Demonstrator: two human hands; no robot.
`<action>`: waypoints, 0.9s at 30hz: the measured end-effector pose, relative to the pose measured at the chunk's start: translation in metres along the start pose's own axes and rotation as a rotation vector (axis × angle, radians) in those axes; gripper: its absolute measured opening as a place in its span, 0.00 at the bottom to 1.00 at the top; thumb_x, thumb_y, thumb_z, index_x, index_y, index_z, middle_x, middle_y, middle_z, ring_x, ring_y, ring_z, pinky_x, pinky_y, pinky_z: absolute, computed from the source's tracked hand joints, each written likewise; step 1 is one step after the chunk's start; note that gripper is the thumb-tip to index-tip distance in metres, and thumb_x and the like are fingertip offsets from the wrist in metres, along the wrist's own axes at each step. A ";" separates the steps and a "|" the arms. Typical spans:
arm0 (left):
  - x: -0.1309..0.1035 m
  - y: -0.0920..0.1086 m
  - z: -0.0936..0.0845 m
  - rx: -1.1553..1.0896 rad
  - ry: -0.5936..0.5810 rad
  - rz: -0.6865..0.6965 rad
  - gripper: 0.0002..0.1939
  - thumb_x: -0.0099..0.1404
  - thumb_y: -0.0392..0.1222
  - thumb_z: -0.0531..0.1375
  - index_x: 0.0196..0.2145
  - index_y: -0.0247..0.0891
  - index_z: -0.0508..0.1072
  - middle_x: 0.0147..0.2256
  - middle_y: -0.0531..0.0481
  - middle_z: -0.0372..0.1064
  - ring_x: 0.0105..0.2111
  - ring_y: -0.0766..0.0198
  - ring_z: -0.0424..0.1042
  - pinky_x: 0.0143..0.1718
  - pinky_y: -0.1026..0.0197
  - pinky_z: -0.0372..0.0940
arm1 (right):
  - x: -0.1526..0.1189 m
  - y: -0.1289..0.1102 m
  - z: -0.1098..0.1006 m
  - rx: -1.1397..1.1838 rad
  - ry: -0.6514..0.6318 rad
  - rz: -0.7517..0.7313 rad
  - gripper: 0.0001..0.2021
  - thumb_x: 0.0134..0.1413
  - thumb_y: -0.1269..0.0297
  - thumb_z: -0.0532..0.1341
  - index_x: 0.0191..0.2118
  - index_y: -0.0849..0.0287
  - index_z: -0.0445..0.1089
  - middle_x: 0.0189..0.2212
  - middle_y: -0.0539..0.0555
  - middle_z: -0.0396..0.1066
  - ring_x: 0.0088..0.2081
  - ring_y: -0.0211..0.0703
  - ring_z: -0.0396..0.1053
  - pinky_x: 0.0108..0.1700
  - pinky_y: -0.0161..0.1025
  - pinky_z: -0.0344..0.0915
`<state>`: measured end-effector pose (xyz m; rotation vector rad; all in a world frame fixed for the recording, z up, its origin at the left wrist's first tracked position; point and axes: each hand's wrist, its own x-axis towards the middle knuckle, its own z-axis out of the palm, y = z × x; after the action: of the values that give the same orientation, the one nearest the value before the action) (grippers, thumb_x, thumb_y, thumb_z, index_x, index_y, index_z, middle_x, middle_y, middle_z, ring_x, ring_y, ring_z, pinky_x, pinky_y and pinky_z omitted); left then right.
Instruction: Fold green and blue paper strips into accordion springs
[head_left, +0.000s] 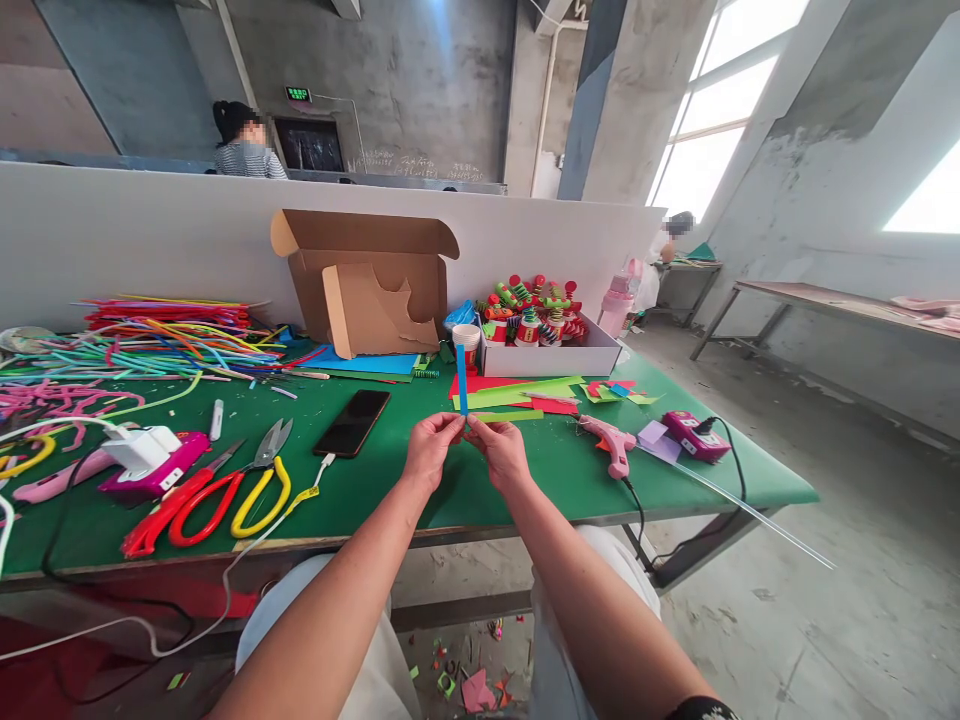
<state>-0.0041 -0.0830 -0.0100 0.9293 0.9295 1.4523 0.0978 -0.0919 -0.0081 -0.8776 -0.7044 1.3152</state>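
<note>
My left hand [433, 446] and my right hand [498, 448] meet above the near part of the green table, fingers pinched together. Between their fingertips a blue paper strip [461, 376] stands upright, its lower end at the left fingertips. A light green paper strip [517, 415] runs out to the right from the right fingertips, at about a right angle to the blue one. The fingers hide where the two strips meet. Just beyond lie more green strips [525, 392] and red paper [486, 384]. A pink glue gun [609, 440] rests to the right of my right hand.
Left of my hands are a phone [352, 422], yellow-handled scissors [264, 485], red-handled scissors [206, 505] and many pipe cleaners [165, 335]. At the back stand a cardboard box [367, 235], paper cups [466, 340] and a white box [551, 360] of decorated figures. Power strips trail cords.
</note>
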 end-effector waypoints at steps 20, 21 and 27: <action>0.000 0.004 0.002 -0.210 0.004 -0.116 0.21 0.32 0.46 0.75 0.23 0.33 0.76 0.22 0.51 0.71 0.22 0.69 0.67 0.27 0.64 0.61 | 0.008 0.006 -0.009 0.101 -0.085 0.157 0.10 0.36 0.68 0.73 0.22 0.62 0.71 0.18 0.48 0.70 0.22 0.34 0.68 0.34 0.34 0.71; 0.000 0.004 0.002 -0.207 0.010 -0.114 0.21 0.32 0.46 0.75 0.23 0.32 0.76 0.22 0.50 0.72 0.22 0.68 0.67 0.27 0.63 0.61 | 0.008 0.007 -0.008 0.105 -0.080 0.149 0.11 0.35 0.68 0.74 0.22 0.62 0.71 0.18 0.48 0.70 0.23 0.34 0.68 0.34 0.34 0.71; -0.002 0.005 0.002 -0.173 0.007 -0.104 0.22 0.31 0.48 0.75 0.23 0.32 0.76 0.21 0.49 0.73 0.23 0.67 0.68 0.30 0.62 0.63 | 0.006 0.003 -0.006 0.112 -0.046 0.123 0.12 0.29 0.67 0.75 0.24 0.62 0.74 0.20 0.50 0.72 0.23 0.34 0.68 0.31 0.34 0.70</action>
<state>-0.0039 -0.0848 -0.0047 0.7383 0.8305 1.4235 0.1024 -0.0868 -0.0137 -0.8120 -0.6140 1.4742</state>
